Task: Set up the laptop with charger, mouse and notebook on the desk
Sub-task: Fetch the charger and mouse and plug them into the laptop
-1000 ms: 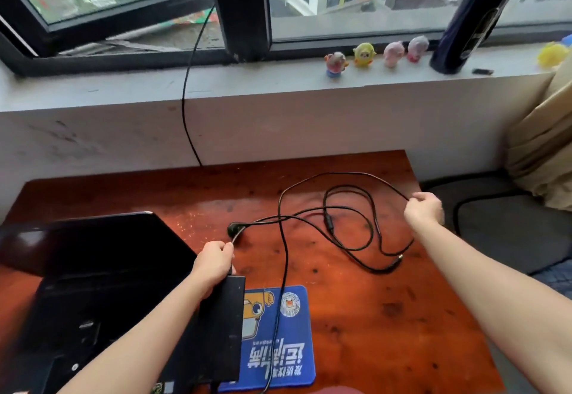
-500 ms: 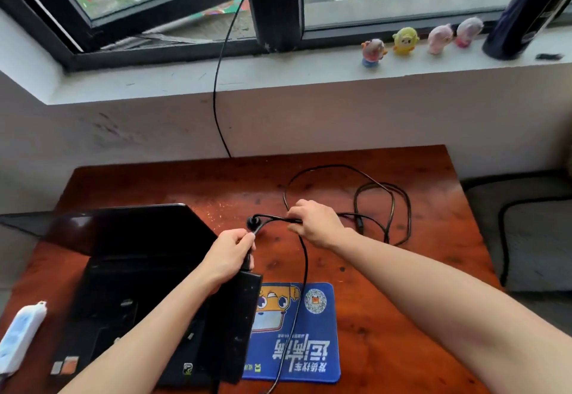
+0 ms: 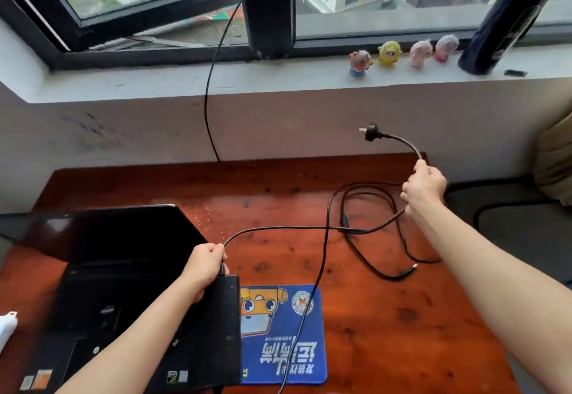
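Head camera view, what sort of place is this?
Probably a home room, a study corner: a reddish-brown wooden desk sits below a window whose grey sill holds small toy figurines, with an open black laptop and blue mouse pad.

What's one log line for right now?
left hand: grips charger brick | right hand: holds cord, wall plug in air | laptop: open

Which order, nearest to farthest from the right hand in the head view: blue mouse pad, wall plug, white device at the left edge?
1. wall plug, just above-left of the right hand, on the cord it grips.
2. blue mouse pad, lower left, desk front.
3. white device, far left edge.
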A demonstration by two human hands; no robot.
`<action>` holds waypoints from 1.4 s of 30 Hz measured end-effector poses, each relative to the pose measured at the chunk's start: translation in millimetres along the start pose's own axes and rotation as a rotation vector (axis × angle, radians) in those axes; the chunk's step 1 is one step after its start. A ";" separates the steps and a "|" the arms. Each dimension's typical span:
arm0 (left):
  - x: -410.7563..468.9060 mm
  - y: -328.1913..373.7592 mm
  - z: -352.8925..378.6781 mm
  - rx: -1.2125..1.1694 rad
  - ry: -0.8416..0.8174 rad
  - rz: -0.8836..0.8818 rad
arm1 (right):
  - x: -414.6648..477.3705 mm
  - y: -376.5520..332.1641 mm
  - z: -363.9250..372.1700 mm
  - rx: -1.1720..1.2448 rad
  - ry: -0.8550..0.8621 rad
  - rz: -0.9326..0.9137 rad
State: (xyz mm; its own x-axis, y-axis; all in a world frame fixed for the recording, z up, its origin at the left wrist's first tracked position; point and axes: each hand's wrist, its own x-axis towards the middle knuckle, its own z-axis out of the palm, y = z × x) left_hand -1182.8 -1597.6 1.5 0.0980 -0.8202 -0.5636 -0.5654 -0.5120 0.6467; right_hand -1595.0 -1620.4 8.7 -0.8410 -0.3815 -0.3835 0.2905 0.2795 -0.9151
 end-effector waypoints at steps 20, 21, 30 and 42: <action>-17.6 3.5 51.8 -0.115 -0.097 0.066 | -101.1 83.2 2.0 -1.157 -0.831 0.147; -18.8 -0.2 51.6 -0.129 -0.088 0.063 | -98.6 93.0 -0.9 -1.177 -0.819 0.213; -26.1 -33.9 58.6 -0.131 -0.046 -0.012 | -56.3 90.1 3.2 -0.329 -0.448 0.535; 0.7 -40.6 81.9 0.015 -0.074 -0.058 | -35.3 -6.7 25.6 -0.203 -0.359 0.272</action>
State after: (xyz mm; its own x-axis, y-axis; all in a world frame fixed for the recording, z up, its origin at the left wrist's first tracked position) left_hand -1226.9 -1556.4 -67.3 0.0708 -0.7680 -0.6365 -0.5731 -0.5536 0.6042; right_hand -1555.5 -1631.4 25.1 -0.5265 -0.5399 -0.6567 0.3531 0.5637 -0.7467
